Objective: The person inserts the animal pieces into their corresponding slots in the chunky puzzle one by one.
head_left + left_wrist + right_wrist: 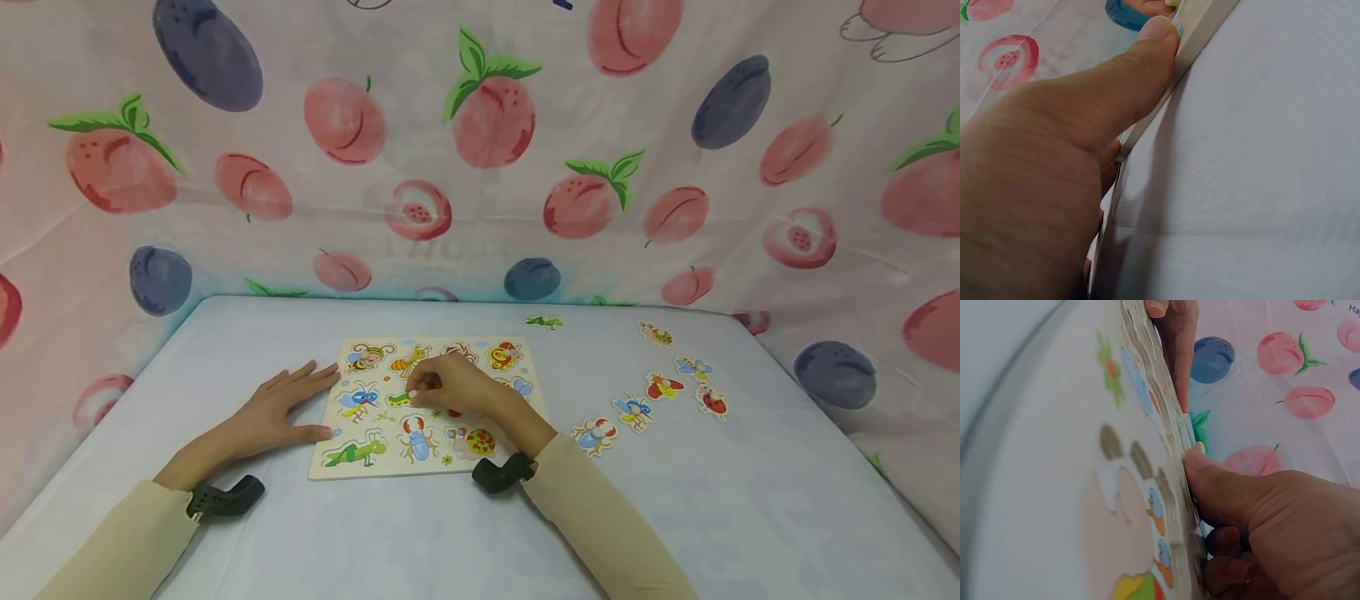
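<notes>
On the insect puzzle board (378, 470), our right hand (453, 387) seems to pinch a caterpillar piece (399, 400) at the middle row; our left hand (272, 410), fingers spread, rests at its left edge. The far row (365, 358) looks filled, but seven loose pieces (664, 386) remain rightward. White tabletop (360, 542) stretches nearside, narrowing between board and pieces.

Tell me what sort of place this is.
Likely an indoor play or filming corner: a white-covered table, a fruit-print cloth hung behind it, and a bug puzzle board lying on the table. The wider room doesn't show.
</notes>
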Motion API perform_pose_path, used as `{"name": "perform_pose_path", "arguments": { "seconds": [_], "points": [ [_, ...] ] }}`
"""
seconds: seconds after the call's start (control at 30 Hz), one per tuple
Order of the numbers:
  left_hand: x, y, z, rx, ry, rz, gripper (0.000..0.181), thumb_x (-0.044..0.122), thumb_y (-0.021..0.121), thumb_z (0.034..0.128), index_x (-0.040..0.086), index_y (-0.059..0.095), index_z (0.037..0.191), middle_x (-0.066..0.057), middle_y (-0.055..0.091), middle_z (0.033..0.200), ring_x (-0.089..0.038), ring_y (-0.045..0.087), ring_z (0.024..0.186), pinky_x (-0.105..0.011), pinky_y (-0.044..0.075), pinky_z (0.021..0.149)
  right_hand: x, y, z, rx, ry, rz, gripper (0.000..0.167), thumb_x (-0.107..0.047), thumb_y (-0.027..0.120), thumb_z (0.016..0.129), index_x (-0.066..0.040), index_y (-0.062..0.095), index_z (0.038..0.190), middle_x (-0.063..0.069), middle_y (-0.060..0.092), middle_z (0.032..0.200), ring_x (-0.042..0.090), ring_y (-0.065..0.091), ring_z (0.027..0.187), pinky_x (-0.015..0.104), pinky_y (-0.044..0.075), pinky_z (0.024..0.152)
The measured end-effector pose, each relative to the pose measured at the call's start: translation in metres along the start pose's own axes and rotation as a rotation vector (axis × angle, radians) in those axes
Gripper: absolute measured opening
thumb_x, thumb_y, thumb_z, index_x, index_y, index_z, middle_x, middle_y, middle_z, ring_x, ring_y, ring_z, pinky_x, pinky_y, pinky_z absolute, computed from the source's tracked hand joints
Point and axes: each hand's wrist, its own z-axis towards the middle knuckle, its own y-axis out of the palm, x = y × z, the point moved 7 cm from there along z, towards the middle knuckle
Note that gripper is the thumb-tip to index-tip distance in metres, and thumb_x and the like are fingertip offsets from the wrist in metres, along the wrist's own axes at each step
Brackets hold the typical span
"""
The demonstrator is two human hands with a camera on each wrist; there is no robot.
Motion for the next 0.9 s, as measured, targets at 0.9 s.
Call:
{"name": "perform_pose_path", "arguments": {
  "seconds": [0.9],
  "points": [
    [-0.0004,0.0012,-0.0003,0.007,-0.003,-0.002,0.087,0.050,0.071,0.0793,0.006,0.038,0.147,-0.015,0.031,0.152,-0.040,0.013,0.142,-0.059,0.007,0.111,0.0025,0.0004,-0.0021,0.004,-0.022,0.012,0.006,-0.022,0.071,0.088,-0.021,0.067,0.093,-0.007,0.058,0.081,0.011,0.047,0.071,0.021,0.041,0.062]
  ]
}}
